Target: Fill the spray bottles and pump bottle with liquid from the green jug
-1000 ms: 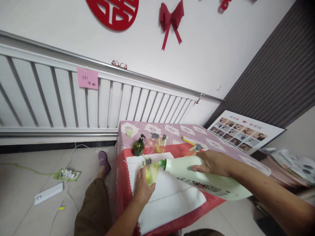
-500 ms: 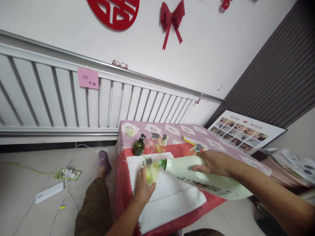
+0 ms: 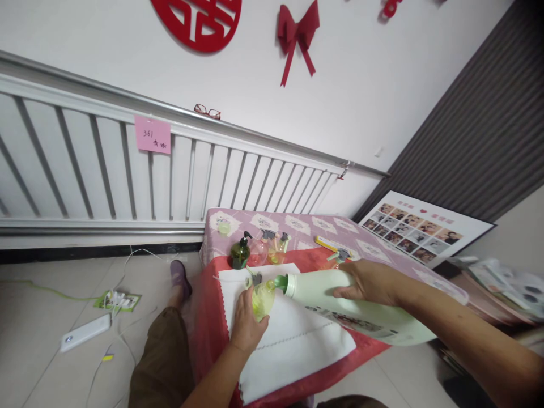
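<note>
My left hand (image 3: 245, 324) is wrapped round a small clear bottle of yellow-green liquid (image 3: 262, 299) that stands on a white cloth (image 3: 293, 340). A grey sprayer head (image 3: 255, 279) lies just beside that bottle's top. My right hand (image 3: 369, 281) grips a large pale green jug (image 3: 357, 306), tipped on its side. The jug's green spout (image 3: 280, 281) meets the small bottle's mouth.
The low table carries a red cloth (image 3: 208, 334) and a pink patterned one (image 3: 323, 225). Behind stand a dark green pump bottle (image 3: 239, 253), two pinkish spray bottles (image 3: 268, 250) and an orange spray bottle (image 3: 339, 258). A radiator (image 3: 127, 175), floor cables (image 3: 117, 300), my knee (image 3: 161, 357) and a photo board (image 3: 419, 229) surround it.
</note>
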Motion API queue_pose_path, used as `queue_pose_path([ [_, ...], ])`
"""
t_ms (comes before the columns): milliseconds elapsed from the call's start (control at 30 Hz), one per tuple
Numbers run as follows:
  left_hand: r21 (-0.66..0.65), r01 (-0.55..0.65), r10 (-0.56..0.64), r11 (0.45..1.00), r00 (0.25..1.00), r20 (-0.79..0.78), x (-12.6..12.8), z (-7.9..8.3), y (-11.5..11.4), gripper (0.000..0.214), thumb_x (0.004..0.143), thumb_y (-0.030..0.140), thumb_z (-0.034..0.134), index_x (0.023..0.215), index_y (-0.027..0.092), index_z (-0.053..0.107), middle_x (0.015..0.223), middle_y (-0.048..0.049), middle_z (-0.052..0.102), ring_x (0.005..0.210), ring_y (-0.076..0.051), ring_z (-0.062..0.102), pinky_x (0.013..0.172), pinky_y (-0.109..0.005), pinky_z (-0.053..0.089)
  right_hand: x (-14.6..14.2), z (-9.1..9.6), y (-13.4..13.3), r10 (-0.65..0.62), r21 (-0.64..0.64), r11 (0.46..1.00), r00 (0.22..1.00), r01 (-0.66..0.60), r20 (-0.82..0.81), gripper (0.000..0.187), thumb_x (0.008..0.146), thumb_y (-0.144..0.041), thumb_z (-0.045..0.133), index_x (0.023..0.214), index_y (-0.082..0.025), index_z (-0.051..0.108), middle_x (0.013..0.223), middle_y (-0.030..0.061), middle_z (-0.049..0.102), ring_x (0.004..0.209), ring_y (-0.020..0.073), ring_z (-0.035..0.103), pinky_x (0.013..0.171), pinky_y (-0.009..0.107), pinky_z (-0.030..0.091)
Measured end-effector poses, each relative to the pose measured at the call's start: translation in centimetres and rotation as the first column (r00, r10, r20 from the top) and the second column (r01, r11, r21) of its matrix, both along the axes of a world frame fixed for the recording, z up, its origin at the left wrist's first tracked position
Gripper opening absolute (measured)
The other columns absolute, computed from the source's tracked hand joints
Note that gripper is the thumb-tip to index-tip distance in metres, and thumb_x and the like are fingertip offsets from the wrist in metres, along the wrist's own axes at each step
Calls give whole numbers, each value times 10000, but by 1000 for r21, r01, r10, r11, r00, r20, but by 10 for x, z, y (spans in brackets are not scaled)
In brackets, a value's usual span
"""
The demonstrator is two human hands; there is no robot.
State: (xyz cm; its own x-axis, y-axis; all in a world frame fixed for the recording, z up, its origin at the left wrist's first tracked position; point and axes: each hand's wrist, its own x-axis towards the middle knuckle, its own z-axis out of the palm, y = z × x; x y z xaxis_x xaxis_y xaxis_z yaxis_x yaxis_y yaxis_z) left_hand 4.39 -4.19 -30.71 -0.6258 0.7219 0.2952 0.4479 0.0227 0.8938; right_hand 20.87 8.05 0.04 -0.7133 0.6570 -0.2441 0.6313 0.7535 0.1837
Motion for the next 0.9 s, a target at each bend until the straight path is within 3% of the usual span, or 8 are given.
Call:
queue_pose_path([
  [433, -21, 6, -6, 1000, 1000, 17, -1, 1, -1, 795, 673, 220, 622, 1403, 148, 315, 1397, -156, 439, 1348, -293, 372, 1128, -419, 328, -1, 4, -4, 11, -31, 999, 1000, -10, 9, 432, 766, -609, 569, 914, -208, 632, 878, 107, 714, 785, 289, 664, 662, 347, 462],
  [900, -9, 14, -14, 1000, 1000, 19, -1, 3, -1, 803, 665, 206, 614, 1401, 111, 309, 1391, -178, 439, 1335, -296, 379, 1124, -434, 328, -1, 6, -8, 2, -32, 999, 1000, -2, 4, 404, 764, -589, 581, 902, -214, 641, 857, 98, 715, 768, 282, 664, 645, 339, 455],
])
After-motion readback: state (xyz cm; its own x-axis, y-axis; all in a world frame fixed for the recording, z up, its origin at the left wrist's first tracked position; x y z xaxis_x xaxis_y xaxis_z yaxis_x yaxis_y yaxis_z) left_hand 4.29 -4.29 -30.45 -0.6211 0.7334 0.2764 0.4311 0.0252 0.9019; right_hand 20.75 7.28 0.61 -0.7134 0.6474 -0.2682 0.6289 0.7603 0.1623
